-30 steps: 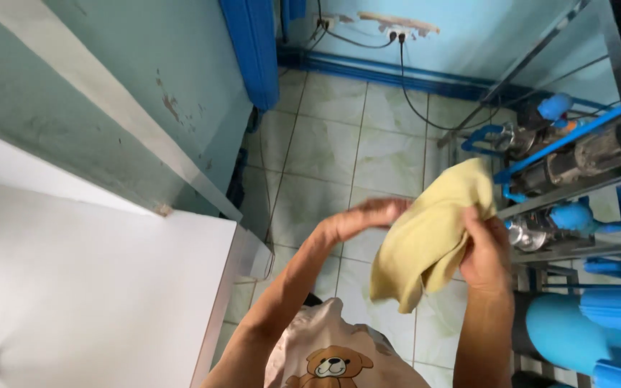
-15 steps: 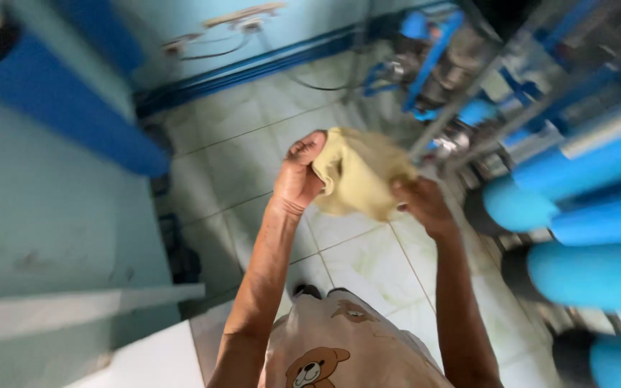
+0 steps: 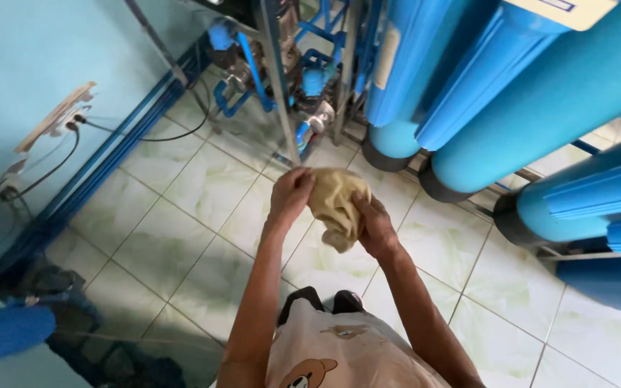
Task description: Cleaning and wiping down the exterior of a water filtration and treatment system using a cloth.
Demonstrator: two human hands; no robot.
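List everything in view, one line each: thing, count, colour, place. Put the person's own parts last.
cloth: one, yellowish tan, bunched between both hands above the floor.
filter tanks: several, blue with dark bases, lying across the right and top right.
pipes and valves: a cluster, blue and metal, on a metal frame at top centre.
wall pipe run: a few, blue, along the foot of the left wall.
power socket strip: one, pale, on the left wall, with dark cables plugged in.
floor tiles: many, pale green-white, across the middle.
shirt: one, pale with a bear picture, bottom centre.
left hand: gripping the cloth's left side.
right hand: gripping the cloth's right side.
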